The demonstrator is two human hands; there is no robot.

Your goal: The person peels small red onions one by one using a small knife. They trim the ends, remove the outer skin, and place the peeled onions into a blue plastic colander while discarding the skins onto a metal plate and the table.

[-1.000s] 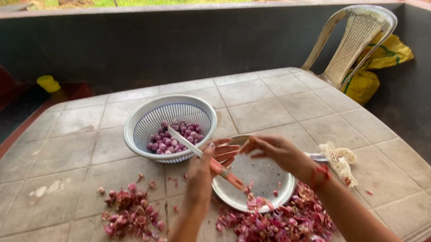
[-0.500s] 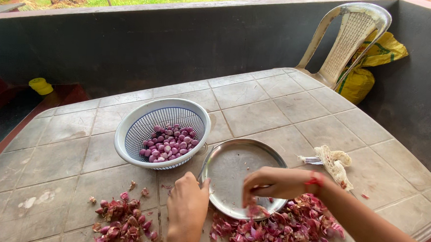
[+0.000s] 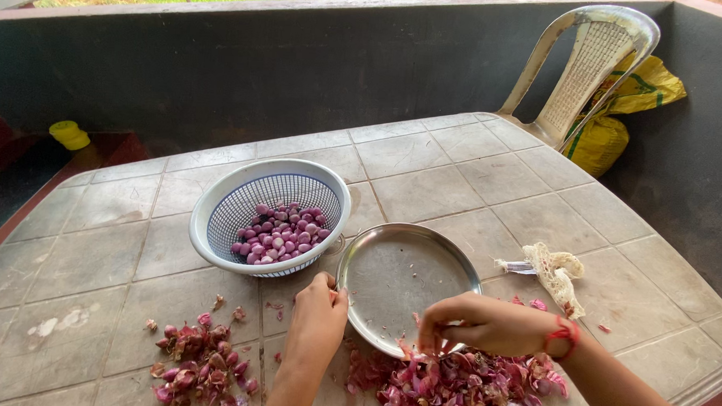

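On the grey tiled table [image 3: 460,175], by a dark veranda wall, left hand [image 3: 319,307] pinched the round steel plate [image 3: 406,274] at 9 o'clock; right hand [image 3: 485,324] fingers pinched papery purple peels [image 3: 450,390].

Plate [image 3: 399,270]: round, shallow, silver metal; lies flat on the tiled table, its middle nearly bare, a few pink scraps at its near rim.
Plate position: just right of the white colander, near edge touching the peel heap.
Peel heap [image 3: 458,390]: loose pink-purple onion skins, piled on the table against the plate's near rim.
Contact: left hand [image 3: 317,311] grips the plate's left rim; right hand [image 3: 485,324] has fingertips pinched over the peels at the near rim.
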